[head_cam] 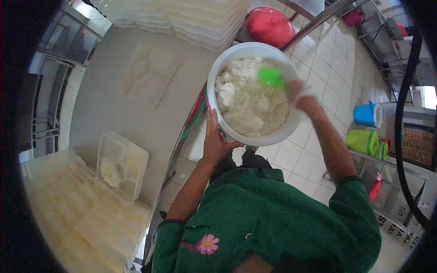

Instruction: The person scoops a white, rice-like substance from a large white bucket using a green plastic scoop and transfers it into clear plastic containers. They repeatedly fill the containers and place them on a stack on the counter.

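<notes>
A large white plastic tub [254,140] stands in front of me, holding a pale, crumbly white mass [251,99] that looks like grated or floury food. My left hand [216,138] grips the tub's near left rim, thumb along its lower side. At the tub's right side, my right hand [297,91] is blurred and closed around a bright green tool [270,77], perhaps a scoop; its blurred shape cannot be told exactly. The green tool is over the white mass, near the far right part of the tub.
A metal table [112,109] at left bears stacked translucent trays [205,24], a clear container [124,163] with pale food, and many layered pale packs [85,218]. A red round lid or tub [270,27] lies beyond. Blue [367,115] and green buckets [363,141] stand right.
</notes>
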A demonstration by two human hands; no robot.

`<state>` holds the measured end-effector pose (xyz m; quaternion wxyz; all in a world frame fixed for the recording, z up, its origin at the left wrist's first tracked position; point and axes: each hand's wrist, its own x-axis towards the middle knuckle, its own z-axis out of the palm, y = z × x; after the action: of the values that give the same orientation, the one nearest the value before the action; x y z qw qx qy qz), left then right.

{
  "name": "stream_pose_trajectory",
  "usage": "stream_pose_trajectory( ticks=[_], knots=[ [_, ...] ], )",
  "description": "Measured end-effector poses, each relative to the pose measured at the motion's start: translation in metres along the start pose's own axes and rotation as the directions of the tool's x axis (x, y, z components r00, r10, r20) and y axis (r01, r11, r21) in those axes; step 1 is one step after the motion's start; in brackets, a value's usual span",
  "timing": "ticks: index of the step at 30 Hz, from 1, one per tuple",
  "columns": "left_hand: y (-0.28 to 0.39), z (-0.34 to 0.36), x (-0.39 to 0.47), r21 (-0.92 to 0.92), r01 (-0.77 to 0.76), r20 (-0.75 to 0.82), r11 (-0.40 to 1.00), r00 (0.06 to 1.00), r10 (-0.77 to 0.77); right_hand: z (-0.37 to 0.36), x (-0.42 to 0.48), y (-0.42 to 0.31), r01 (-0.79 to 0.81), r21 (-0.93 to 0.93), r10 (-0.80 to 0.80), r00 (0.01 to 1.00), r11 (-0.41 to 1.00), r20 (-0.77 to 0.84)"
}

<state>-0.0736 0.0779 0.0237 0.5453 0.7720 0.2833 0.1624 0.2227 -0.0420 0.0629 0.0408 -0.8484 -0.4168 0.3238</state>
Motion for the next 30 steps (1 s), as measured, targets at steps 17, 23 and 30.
stream_pose_trajectory(
  ticks=[17,23,30],
  knots=[
    [0.004,-0.004,0.007,0.178,-0.163,-0.016,0.97,0.986,0.169,0.081,0.0,0.0,0.025,-0.404,-0.249,0.823,0.914,-0.511],
    [0.013,0.0,0.009,-0.173,0.022,0.042,0.985,0.999,-0.015,-0.015,0.025,-0.007,-0.136,0.322,0.176,0.979,0.937,-0.099],
    [0.011,-0.005,0.009,-0.003,-0.027,0.023,1.0,0.999,0.027,0.043,0.002,0.001,0.087,-0.246,-0.137,0.972,0.965,-0.193]
  ],
)
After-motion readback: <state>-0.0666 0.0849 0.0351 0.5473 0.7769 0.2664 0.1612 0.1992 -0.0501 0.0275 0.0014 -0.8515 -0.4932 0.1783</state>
